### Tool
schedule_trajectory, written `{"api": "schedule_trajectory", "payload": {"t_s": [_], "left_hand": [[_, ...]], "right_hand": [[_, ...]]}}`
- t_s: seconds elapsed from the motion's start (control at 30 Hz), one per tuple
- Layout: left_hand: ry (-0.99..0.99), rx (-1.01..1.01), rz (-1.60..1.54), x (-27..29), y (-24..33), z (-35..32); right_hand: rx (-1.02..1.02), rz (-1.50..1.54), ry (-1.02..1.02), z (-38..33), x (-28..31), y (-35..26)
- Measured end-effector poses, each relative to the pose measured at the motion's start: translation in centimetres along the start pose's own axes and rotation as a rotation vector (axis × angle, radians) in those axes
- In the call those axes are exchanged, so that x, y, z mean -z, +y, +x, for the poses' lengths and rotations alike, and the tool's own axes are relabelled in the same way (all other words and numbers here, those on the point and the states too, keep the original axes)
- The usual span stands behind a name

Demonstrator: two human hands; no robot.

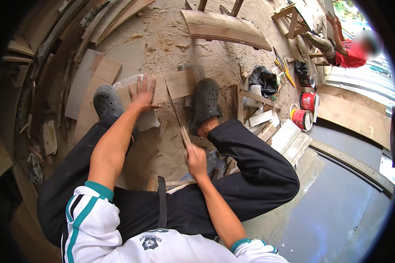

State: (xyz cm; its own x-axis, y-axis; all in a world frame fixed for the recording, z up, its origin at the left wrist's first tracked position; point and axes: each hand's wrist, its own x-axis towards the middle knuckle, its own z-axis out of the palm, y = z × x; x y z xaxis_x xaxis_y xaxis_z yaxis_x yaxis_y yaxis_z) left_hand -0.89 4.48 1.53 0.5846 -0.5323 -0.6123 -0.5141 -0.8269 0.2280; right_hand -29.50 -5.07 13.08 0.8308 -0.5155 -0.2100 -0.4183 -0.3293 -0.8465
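Observation:
My left hand (141,95) lies flat with fingers spread on a light wooden board (180,83), which runs across between my two feet. In my right hand (195,161) is the wooden handle of a hand saw (174,107). Its thin blade points away from me and meets the board just right of my left hand; whether the teeth have cut in, I cannot tell. A dark clog (205,98) on my right foot is against the board's right end. The other clog (108,101) is by its left part. Pale blocks (150,119) show under the board.
Stacked planks (90,79) fill the left side. A curved wooden panel (226,30) stands ahead. On the right are a black plastic bag (263,79), a yellow tool (285,70), red paint cans (301,118) and wood offcuts (261,118). Another person (349,53) works at the far right.

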Motion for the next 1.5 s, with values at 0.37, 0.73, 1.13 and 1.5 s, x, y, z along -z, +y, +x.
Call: {"api": "schedule_trajectory", "payload": {"t_s": [0.37,0.73,1.13,1.5], "left_hand": [[0.166,-0.044,0.016,-1.2,-0.2,-0.1],[0.497,-0.146,0.168,-1.7,-3.4,2.2],[0.149,-0.019,-0.003,1.7,-2.1,1.5],[0.119,-0.008,0.026,1.5,-1.4,1.9]], "right_hand": [[-0.190,0.169,-0.034,6.8,-2.0,-1.0],[-0.103,0.140,0.004,8.0,-2.5,-2.0],[-0.157,0.090,-0.056,3.0,1.1,-5.8],[-0.114,0.136,-0.009,7.4,-2.9,-2.3]]}}
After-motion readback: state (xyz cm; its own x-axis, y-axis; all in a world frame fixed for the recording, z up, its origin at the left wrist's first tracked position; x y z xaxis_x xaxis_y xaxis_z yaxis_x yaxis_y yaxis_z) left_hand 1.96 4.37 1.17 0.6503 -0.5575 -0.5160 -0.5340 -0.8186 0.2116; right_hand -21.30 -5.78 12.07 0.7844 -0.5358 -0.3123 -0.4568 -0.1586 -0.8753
